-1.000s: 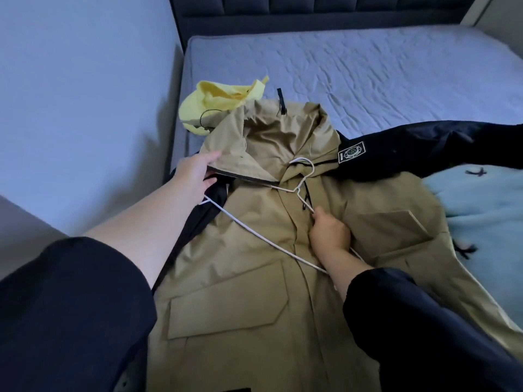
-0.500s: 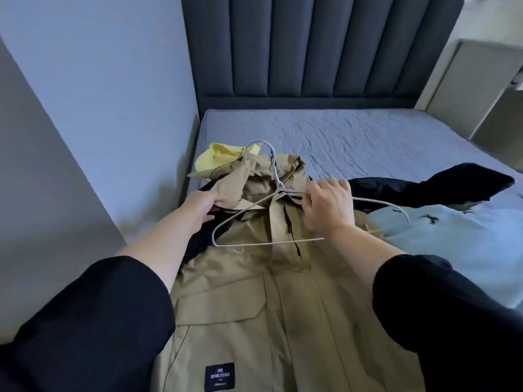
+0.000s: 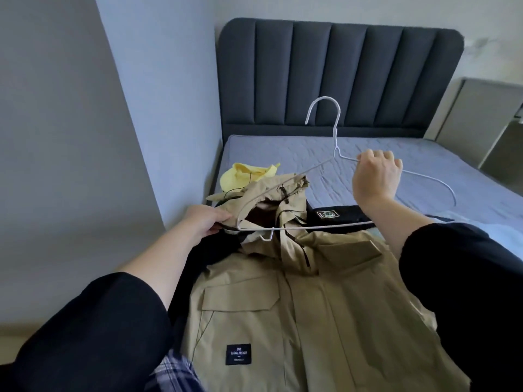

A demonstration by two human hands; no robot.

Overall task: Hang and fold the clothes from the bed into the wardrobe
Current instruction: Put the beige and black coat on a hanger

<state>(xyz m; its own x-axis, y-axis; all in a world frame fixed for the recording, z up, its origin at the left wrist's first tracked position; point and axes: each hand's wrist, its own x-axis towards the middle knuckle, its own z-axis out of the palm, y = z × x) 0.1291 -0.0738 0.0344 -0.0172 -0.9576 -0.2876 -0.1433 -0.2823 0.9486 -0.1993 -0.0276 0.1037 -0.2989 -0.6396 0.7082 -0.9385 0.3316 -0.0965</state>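
A khaki hooded jacket (image 3: 297, 312) lies front-up on the bed (image 3: 283, 154), with black sleeves spread to both sides. My right hand (image 3: 375, 176) grips the right shoulder wire of a white wire hanger (image 3: 335, 131) and holds it upright above the jacket's collar. The hanger's left end reaches into the hood opening. My left hand (image 3: 206, 219) pinches the left edge of the hood and collar (image 3: 271, 199). The wardrobe is out of view.
A yellow garment (image 3: 240, 178) lies behind the hood near the wall. A light blue garment (image 3: 506, 236) shows at the right edge of the bed. A dark padded headboard (image 3: 339, 77) stands at the back, a wall (image 3: 99, 137) on the left.
My right hand has lifted the hanger off the jacket's chest and raised it upright over the collar. My left hand stays on the hood edge. My head has tilted up.
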